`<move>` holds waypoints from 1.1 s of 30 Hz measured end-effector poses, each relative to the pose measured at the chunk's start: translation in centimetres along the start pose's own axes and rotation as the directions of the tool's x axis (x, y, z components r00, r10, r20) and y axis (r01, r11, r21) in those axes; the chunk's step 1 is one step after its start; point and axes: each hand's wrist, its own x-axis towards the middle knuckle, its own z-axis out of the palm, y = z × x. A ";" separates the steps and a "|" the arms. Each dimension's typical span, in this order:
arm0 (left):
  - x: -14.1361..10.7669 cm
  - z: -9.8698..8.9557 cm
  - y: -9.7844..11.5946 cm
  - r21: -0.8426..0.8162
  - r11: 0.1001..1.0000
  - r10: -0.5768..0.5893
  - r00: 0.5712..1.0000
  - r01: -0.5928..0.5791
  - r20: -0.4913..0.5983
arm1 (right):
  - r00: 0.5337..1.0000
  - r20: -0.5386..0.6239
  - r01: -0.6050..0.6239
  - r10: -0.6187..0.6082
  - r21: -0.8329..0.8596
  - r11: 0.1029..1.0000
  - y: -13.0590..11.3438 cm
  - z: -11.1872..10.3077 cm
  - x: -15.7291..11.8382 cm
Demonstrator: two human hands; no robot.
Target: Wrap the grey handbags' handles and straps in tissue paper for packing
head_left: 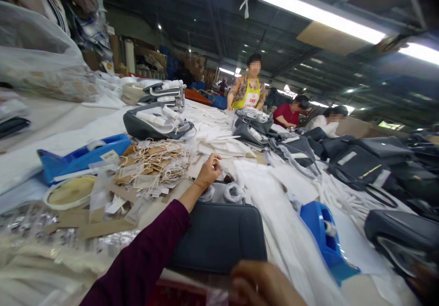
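My left hand point(208, 172), in a purple sleeve, reaches over the far edge of a dark blue-grey bag point(222, 237) lying flat in front of me. Its fingers are pinched together; what they hold, if anything, is too small to make out. Just below that hand, clear-wrapped metal-looking rings point(234, 192) stand at the bag's far edge. Close to the camera, my right hand point(264, 283) is smeared by motion near the bag's front edge, and its fingers cannot be read.
Left lie a blue tape dispenser point(84, 155), a pile of brown tags with white strings point(156, 164) and a tape roll point(70, 192). Another blue dispenser point(324, 233) stands right, by white padding strips point(270, 205). Dark bags point(363, 164) crowd the right. A person in a yellow apron point(252, 96) works opposite.
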 end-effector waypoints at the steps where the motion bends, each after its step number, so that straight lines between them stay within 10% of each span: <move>1: 0.0 -0.1 0.0 -0.074 0.997 0.019 1.000 -0.019 0.000 | 0.997 -0.082 -0.010 0.007 -0.037 0.999 0.2 -1.5 1.7; 7: -0.3 -0.2 0.6 -0.416 0.909 0.002 1.000 -0.003 -0.004 | 0.857 -0.515 -0.259 -0.009 -0.445 0.857 0.9 -7.4 15.5; 12: -0.5 -1.1 1.1 -0.553 0.830 -0.013 0.995 0.065 0.098 | 0.851 -0.510 -0.188 0.125 -0.074 0.979 1.8 -7.0 21.6; 18: -0.2 -0.9 -0.3 -0.330 0.926 -0.200 0.980 0.184 -0.016 | 0.758 -0.652 -0.016 0.014 0.003 1.000 2.7 -5.5 20.6; 23: -0.6 -0.8 -1.0 0.063 0.993 -0.112 0.972 0.101 0.205 | 0.721 -0.652 0.026 -0.234 -0.311 0.950 1.9 -3.4 17.5; 27: -0.8 -1.9 -0.8 0.223 0.975 -0.134 0.843 0.017 0.521 | 0.696 -0.516 0.131 -0.499 -0.592 0.795 1.5 -1.3 15.4; 33: -0.4 -3.5 -0.9 0.214 0.976 -0.124 0.754 -0.023 0.645 | 0.663 -0.373 0.202 -0.649 -0.746 0.635 2.3 0.5 13.5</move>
